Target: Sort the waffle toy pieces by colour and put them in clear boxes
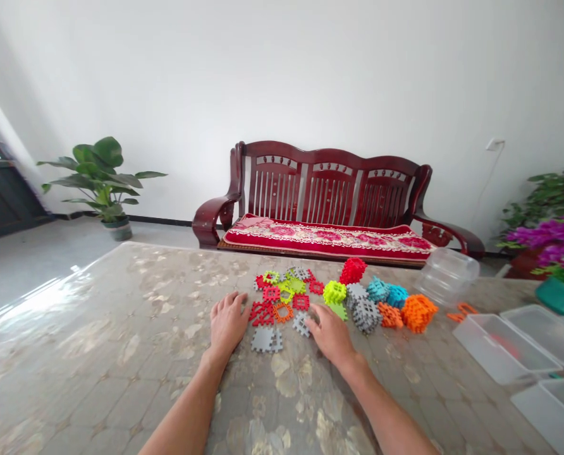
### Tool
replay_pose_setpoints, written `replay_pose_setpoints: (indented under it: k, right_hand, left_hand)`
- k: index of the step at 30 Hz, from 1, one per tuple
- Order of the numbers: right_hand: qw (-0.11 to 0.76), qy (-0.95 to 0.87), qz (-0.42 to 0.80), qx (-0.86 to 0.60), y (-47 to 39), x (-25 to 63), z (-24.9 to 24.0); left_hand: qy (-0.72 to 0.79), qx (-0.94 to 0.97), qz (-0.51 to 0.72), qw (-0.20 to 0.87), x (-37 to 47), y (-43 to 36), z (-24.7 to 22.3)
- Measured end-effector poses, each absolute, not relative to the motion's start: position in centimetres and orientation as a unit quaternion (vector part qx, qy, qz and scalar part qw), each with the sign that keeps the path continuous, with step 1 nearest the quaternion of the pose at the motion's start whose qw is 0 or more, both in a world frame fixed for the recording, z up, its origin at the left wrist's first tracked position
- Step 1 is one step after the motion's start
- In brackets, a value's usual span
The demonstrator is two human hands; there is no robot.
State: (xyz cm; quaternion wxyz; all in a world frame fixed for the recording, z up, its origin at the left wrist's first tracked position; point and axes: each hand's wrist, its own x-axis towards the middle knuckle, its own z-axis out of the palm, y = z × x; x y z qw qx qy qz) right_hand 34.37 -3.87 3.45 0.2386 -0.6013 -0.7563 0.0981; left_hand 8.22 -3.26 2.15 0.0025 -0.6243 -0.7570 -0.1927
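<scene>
My left hand (229,321) rests on the patterned tabletop (168,360), fingers spread, at the left edge of a loose spread of flat toothed pieces. Red pieces (262,313) lie just beside its fingertips. Near the middle are an orange piece (282,312) and green pieces (295,286). A grey piece (263,340) lies closer to me. My right hand (332,333) has its fingers at the edge of another grey piece (301,323); whether it grips the piece cannot be made out. Right of it stand piles of green (334,292), grey (367,315), red (353,270), blue (378,289) and orange pieces (418,313).
Clear plastic boxes (507,347) lie open on the table's right side, with a clear container (447,275) behind them. Purple flowers (557,243) are at the far right. A wooden bench (329,196) and a potted plant (104,174) are beyond the table.
</scene>
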Motion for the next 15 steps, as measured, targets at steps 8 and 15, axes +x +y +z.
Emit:
replay_pose_setpoints:
  k: [8,15]
  right_hand:
    - [0.127,-0.795,0.037,-0.592,-5.2,32.3,4.7]
    - [0.186,-0.828,0.099,-0.520,-3.7,36.6,7.3]
  left_hand:
    - [-0.755,-0.632,-0.173,0.005,8.3,-3.2,2.3]
    - [-0.754,-0.633,-0.176,0.007,8.2,-3.1,2.0]
